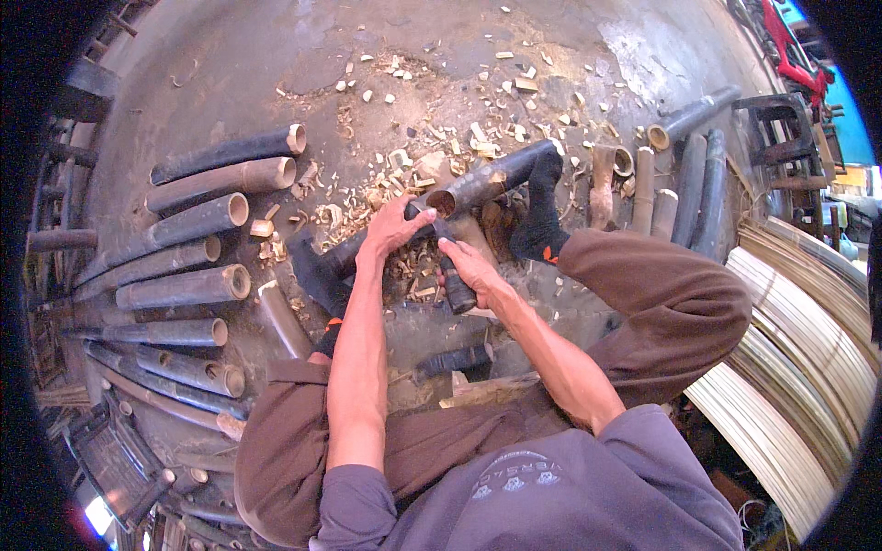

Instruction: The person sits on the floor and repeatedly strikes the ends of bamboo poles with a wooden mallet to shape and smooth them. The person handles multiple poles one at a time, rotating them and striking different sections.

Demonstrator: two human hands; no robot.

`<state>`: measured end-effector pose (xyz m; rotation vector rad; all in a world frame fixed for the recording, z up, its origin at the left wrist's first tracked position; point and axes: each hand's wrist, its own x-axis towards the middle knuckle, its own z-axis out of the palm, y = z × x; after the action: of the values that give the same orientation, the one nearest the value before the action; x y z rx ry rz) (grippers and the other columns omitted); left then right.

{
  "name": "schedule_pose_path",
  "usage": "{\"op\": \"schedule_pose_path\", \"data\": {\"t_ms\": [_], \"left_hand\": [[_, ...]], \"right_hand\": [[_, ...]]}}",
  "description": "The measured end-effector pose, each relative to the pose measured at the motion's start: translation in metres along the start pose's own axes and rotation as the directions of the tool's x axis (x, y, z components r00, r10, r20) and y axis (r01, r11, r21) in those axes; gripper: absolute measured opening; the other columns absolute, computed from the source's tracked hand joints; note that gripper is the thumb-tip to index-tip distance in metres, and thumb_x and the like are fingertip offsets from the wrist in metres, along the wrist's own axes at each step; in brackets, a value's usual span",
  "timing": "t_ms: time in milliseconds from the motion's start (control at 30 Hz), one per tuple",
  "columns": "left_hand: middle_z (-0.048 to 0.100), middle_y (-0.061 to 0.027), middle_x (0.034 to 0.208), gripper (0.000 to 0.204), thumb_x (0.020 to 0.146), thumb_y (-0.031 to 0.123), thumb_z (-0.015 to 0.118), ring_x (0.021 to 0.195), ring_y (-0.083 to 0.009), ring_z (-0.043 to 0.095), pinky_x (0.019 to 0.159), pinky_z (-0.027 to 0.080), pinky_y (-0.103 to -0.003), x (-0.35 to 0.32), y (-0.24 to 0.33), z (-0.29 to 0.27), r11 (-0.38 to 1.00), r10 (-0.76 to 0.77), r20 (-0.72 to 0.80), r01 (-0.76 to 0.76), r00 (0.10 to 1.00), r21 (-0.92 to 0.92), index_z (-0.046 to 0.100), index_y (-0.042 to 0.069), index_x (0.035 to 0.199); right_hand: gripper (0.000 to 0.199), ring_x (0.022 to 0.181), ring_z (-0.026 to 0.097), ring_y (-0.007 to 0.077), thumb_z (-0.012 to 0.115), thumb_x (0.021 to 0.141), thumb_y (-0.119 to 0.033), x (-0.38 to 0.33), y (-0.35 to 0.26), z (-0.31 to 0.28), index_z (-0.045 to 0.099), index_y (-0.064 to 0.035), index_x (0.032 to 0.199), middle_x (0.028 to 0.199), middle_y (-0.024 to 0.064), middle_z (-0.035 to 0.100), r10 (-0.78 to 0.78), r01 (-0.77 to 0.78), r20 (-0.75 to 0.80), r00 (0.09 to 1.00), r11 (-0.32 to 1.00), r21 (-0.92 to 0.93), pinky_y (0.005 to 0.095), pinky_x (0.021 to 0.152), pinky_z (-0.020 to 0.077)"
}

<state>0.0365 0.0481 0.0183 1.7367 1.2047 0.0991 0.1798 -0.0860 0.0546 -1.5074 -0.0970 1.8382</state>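
Observation:
A dark bamboo pole (522, 165) lies slantwise on the floor between my dark-socked feet, with a pale-edged hollow cut into its middle. My left hand (395, 226) is closed round the pole just left of that hollow, its thumb against the dark blade of a tool. Held by my right hand (470, 268), the tool's thick black handle (459, 292) points back toward me. The blade's tip is hidden near my left thumb. Pale wood chips (363, 200) are scattered around the pole.
Several cut bamboo poles (184, 286) lie side by side at the left. More poles (691, 188) rest at the right, beyond my bent knee. A large stack of pale split strips (790, 321) stands at the right. Dark wooden furniture (781, 138) lines the edge.

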Motion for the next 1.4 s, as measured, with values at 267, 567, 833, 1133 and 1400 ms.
{"op": "schedule_pose_path", "data": {"t_ms": [267, 567, 833, 1133, 1400], "left_hand": [[0.066, -0.0173, 0.109, 0.065, 0.077, 0.064, 0.062, 0.106, -0.0321, 0.061, 0.088, 0.045, -0.043, 0.015, -0.006, 0.022, 0.993, -0.08, -0.212, 0.096, 0.974, 0.066, 0.064, 0.007, 0.107], [0.058, -0.0223, 0.123, 0.106, 0.06, 0.085, 0.06, 0.119, -0.0326, 0.053, 0.101, 0.036, -0.045, 0.003, 0.044, 0.024, 0.936, -0.211, -0.278, 0.276, 0.937, 0.218, 0.057, -0.002, 0.121], [0.052, -0.0289, 0.126, 0.112, 0.063, 0.087, 0.053, 0.124, -0.0393, 0.044, 0.107, 0.025, -0.051, 0.013, 0.036, 0.054, 0.944, -0.139, -0.45, 0.254, 0.882, 0.208, 0.051, -0.009, 0.122], [0.053, -0.0246, 0.128, 0.093, 0.073, 0.074, 0.056, 0.123, -0.0378, 0.047, 0.105, 0.028, -0.053, 0.013, 0.036, 0.045, 0.95, -0.184, -0.283, 0.244, 0.941, 0.194, 0.053, -0.004, 0.124], [0.055, -0.0135, 0.122, 0.085, 0.064, 0.036, 0.084, 0.118, -0.0333, 0.051, 0.097, 0.036, -0.053, -0.013, 0.012, 0.04, 0.827, 0.052, -0.272, 0.111, 0.961, 0.551, 0.043, 0.009, 0.133]], "right_hand": [[0.049, 0.079, 0.063, 0.0271, 0.06, 0.089, -0.044, 0.057, 0.045, 0.039, 0.053, -0.0009, 0.113, 0.089, 0.0146, 0.064, -0.356, 0.24, -0.412, 0.839, 0.921, -0.308, 0.0407, 0.075, 0.0495], [0.052, 0.087, 0.058, 0.0223, 0.039, 0.1, -0.045, 0.013, -0.004, -0.019, 0.052, 0.0017, 0.118, 0.096, 0.0149, 0.062, -0.082, 0.085, 0.021, 0.996, 0.981, -0.174, 0.0354, 0.08, 0.0457], [0.073, 0.11, 0.055, 0.0282, 0.03, 0.098, -0.058, 0.024, -0.049, -0.056, 0.059, 0.0046, 0.121, 0.121, 0.0213, 0.061, -0.122, 0.114, 0.052, 0.991, 0.583, -0.804, 0.0388, 0.098, 0.039], [0.068, 0.059, 0.063, 0.0209, 0.042, 0.092, -0.065, 0.044, -0.118, -0.064, 0.065, -0.0014, 0.091, 0.074, 0.01, 0.064, 0.382, -0.212, -0.007, 0.924, 0.498, -0.841, 0.0341, 0.052, 0.0534], [0.054, 0.088, 0.062, 0.0228, 0.063, 0.086, -0.043, 0.018, -0.032, -0.048, 0.061, 0.005, 0.109, 0.094, 0.0156, 0.066, -0.49, 0.385, 0.021, 0.871, 0.656, -0.649, 0.0363, 0.08, 0.0486]]}}
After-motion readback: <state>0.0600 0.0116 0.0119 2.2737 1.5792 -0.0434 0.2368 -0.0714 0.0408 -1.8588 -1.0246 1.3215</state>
